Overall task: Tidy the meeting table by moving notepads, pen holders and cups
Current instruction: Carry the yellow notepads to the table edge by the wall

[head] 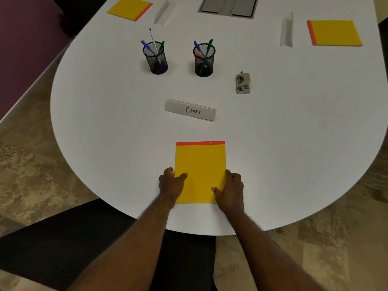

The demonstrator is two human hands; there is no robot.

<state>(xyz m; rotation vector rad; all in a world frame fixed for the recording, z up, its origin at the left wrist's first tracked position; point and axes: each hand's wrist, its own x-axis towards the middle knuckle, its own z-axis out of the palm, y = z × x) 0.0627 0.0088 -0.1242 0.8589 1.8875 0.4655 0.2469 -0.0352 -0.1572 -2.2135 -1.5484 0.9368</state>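
Both hands grip one yellow notepad (200, 171) lying flat near the front edge of a white rounded surface (105, 122). On the left, the left hand (171, 184) curls its fingers around the pad's left edge, thumb pressed on top. On the right, the right hand (230, 191) holds the right edge the same way, thumb on the lower corner. The pad's orange strip faces away from the person.

Farther back, left to right: a second yellow notepad (130, 8) at the far left, a black mesh pen holder (156, 58) with pens, a name card (191, 110) reading "Girafee" just behind the held pad, another pen holder (204, 60), a grey hole punch (243, 83), and a third notepad (334, 32) at the far right.
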